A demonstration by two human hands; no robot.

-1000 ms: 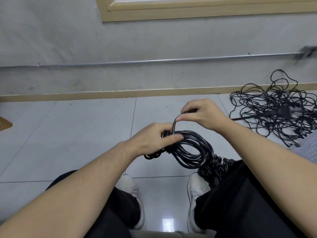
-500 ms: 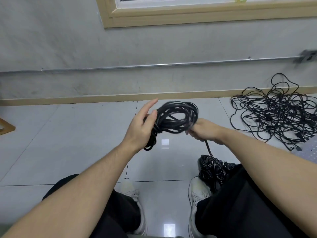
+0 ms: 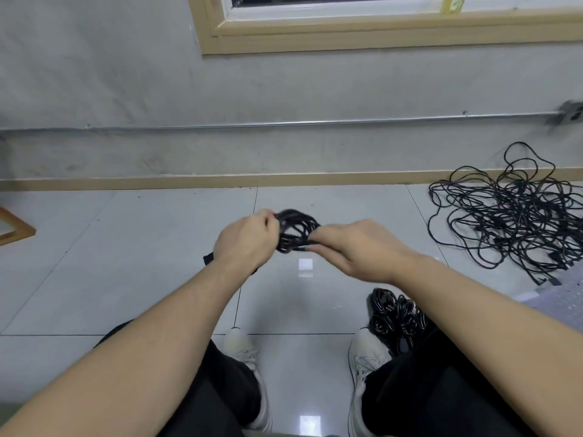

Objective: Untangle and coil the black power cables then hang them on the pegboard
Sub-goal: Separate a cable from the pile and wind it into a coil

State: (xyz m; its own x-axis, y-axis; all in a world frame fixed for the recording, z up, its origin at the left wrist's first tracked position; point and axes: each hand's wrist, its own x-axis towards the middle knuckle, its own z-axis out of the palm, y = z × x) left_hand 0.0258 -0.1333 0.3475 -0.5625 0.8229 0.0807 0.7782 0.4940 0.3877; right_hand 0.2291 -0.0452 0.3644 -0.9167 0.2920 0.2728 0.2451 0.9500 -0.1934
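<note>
A coiled black power cable hangs in the air between my two hands, above the tiled floor. My left hand grips the coil's left side with curled fingers, and a black plug end sticks out beside that wrist. My right hand pinches a strand at the coil's right edge. A finished black cable bundle lies by my right shoe. A big tangle of black cables is spread on the floor at the right. No pegboard hook is in view.
I sit facing a grey wall with a metal conduit and a wooden baseboard. A wooden frame corner shows at the left edge. A perforated white panel lies at the right, under my arm. My white shoes rest on the tiles.
The coil has dropped a little and turned flatter. My left hand's fingers have closed around it, and my right hand has come up from below the coil to its right edge.
</note>
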